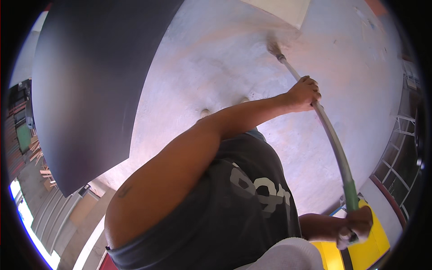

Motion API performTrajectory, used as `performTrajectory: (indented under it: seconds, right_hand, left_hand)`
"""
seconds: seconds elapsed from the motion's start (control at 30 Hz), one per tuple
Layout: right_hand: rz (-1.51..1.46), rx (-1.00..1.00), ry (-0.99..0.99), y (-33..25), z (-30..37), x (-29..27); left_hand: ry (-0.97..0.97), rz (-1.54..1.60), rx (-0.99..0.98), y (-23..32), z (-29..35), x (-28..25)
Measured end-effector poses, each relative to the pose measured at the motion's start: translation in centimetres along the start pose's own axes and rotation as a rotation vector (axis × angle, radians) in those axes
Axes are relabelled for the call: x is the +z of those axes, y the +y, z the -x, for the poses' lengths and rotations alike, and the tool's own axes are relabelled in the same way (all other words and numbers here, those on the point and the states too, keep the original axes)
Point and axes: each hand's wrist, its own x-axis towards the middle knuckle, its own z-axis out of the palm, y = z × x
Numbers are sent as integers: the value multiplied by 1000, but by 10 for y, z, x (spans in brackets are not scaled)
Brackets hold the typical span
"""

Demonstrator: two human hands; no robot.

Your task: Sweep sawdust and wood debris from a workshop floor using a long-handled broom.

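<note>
A long metal-handled mop runs slantwise from the lower right up to the floor. Its shaggy, greyish-brown head is blurred and rests on the floor just short of a pale panel. My left hand is wrapped round the upper-middle of the pole, with that arm stretched across in front of my body. Lower down, my right hand grips the end of the handle just below its green sleeve. My two feet show only in part past my left arm.
A large dark panel takes up the left side. The pale panel juts in at the top. Wood pieces and corrugated sheets lie far left. Right are a white metal frame and something yellow.
</note>
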Motion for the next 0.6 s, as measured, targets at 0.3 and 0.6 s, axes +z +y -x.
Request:
performTrajectory:
  seconds: [0.3,0.6]
  right_hand:
    - [-387,4,-228,106,-78,48]
    - [-26,-48,-337,70,-59,74]
  left_hand:
    - [-303,101,-237,4,104,-98]
    - [-397,13,-169,-28,80,37]
